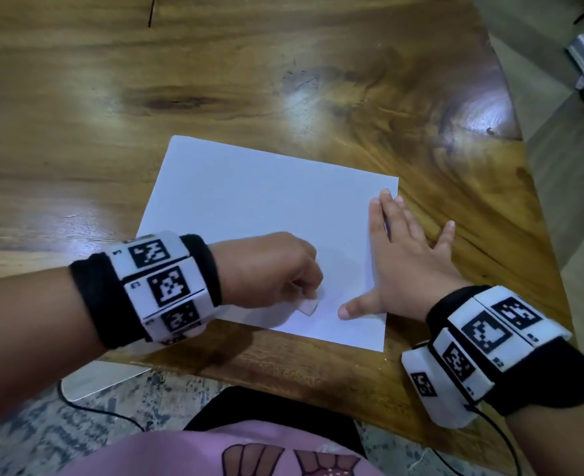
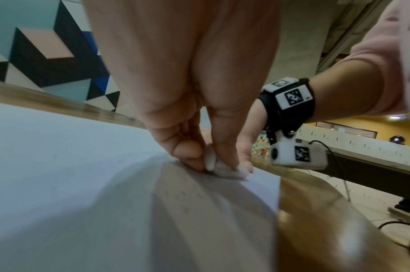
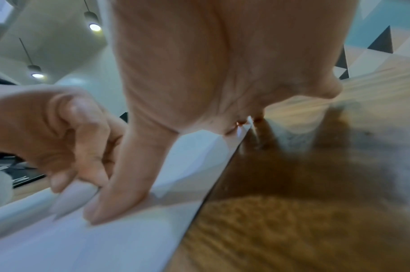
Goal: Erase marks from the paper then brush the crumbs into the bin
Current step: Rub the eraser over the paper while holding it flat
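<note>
Pinching the white eraser (image 1: 308,306) against the paper (image 1: 249,201), your left hand (image 1: 266,269) works while your right hand (image 1: 407,266) lies flat, fingers spread, across paper and desk (image 1: 78,115).

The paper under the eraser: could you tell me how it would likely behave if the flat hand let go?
The paper looks like a thin single sheet, so probably floppy and light. On the glossy wooden table it would likely slide or buckle under the eraser; the right hand pressing flat suggests as much.

Head looks down, wrists close — sharing paper (image 1: 266,214)
</note>
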Demonstrator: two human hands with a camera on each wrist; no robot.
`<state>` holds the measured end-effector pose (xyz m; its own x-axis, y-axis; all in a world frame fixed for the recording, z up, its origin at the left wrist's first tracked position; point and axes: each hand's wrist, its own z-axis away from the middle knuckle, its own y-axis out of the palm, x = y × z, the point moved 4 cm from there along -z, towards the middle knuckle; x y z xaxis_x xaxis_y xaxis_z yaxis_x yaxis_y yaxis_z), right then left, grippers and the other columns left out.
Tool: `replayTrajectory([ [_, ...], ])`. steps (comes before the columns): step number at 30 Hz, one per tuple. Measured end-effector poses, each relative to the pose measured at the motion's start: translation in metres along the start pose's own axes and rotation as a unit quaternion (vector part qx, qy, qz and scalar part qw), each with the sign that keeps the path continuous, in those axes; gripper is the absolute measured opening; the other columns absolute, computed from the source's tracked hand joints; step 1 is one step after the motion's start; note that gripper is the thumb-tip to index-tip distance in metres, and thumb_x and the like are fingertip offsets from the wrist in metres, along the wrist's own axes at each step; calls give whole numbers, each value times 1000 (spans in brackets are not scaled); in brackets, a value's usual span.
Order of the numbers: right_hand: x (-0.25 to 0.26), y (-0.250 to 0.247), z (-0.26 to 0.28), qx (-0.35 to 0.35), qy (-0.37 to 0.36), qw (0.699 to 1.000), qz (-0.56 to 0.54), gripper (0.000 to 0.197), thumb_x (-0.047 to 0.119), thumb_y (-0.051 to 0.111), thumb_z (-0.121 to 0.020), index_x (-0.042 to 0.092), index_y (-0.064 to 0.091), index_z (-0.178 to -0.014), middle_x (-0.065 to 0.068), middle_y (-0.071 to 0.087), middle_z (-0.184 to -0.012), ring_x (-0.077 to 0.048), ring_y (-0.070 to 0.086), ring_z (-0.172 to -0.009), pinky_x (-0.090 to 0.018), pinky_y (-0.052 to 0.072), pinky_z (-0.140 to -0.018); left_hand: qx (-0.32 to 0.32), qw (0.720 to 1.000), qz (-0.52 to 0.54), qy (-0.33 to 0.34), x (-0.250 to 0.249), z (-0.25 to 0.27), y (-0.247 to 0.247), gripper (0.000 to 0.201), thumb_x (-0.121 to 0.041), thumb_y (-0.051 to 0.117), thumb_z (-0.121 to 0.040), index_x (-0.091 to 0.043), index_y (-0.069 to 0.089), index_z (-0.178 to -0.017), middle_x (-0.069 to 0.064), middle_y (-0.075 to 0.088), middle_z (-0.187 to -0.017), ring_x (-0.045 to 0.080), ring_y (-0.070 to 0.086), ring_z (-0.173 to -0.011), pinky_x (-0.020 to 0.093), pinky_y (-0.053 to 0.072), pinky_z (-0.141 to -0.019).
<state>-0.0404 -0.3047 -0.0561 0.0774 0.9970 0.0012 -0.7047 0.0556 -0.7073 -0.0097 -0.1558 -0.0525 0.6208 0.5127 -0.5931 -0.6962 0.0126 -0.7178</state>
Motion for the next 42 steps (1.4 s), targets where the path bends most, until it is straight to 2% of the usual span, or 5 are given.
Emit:
replayTrajectory([
  [13,0,-1,1,-16,-1,1000,9,151,84,61,-46,14,-33,-140,2,-42,-147,-14,-33,-137,-69,-10,-106,-53,999,0,-5,10,11,3,11,-12,62,-83,-15,68,-90,-6,47,-79,12,45,-72,21,34,-65],
  [21,9,1,7,-59,-88,994,-20,135,67,69,-63,12,-22,-146,3,-36,-150,-10,-27,-140,-35,-14,-116,-70,997,-3,-14,5,17,1,10,-15,63,-81,-17,68,-90,-3,57,-84,17,57,-78,23,41,-67],
  [28,13,3,1,-59,-68,996,1,144,77,66,-54,14,-27,-144,-2,-35,-151,-17,-27,-141,-44,-12,-116,-163,983,-15,-76,15,-35,-56,21,-27,69,-75,-19,68,-94,-3,60,-75,13,49,-67,7,29,-54],
  [34,12,3,2,-47,-55,997,13,143,79,64,-53,17,-29,-143,1,-36,-150,-16,-27,-140,-53,-14,-113,-103,993,-13,-54,9,-35,-38,12,-16,67,-75,-14,70,-87,3,66,-83,14,51,-73,21,33,-62],
  [42,15,1,3,-42,-55,998,10,143,76,66,-54,15,-28,-143,0,-35,-151,-16,-26,-141,-52,-11,-114,-47,997,4,-60,16,-7,-28,17,-17,71,-72,-20,72,-89,-8,61,-78,7,54,-73,3,32,-62],
])
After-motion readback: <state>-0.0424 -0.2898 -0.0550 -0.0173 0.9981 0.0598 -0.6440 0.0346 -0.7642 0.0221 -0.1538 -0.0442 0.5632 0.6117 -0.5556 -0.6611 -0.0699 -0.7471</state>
